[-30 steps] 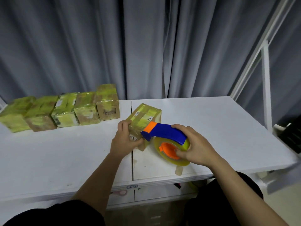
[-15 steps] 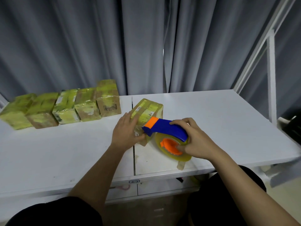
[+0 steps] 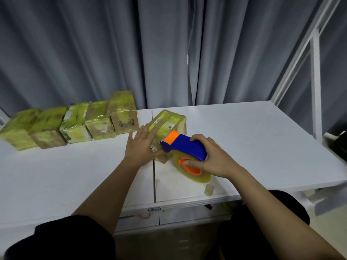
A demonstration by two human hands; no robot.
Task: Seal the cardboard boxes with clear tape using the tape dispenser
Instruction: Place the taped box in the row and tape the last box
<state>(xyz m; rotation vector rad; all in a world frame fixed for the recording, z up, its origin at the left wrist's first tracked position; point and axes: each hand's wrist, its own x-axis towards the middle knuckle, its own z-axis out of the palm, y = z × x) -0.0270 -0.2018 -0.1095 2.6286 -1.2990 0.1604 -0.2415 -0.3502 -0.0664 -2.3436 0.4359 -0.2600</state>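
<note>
From the head camera I saw the small tape-wrapped cardboard box [image 3: 169, 126] sitting near the middle of the white worktop [image 3: 253, 139], tilted up on one edge rather than lying flat. The left hand [image 3: 141, 147] lay with straight fingers flat against the box's near side, bracing it. The right hand [image 3: 212, 156] was curled round the blue and orange tape dispenser [image 3: 185, 147], thumb on the orange hub of the clear tape roll [image 3: 195, 175], its nose touching the box. I judged the main risk was the box sliding or tipping away, since an open palm only braces it. A skewed pull could wrinkle the tape or tear it unevenly. The row of five wrapped cardboard boxes [image 3: 75, 124] stood well apart, behind to the left.
</note>
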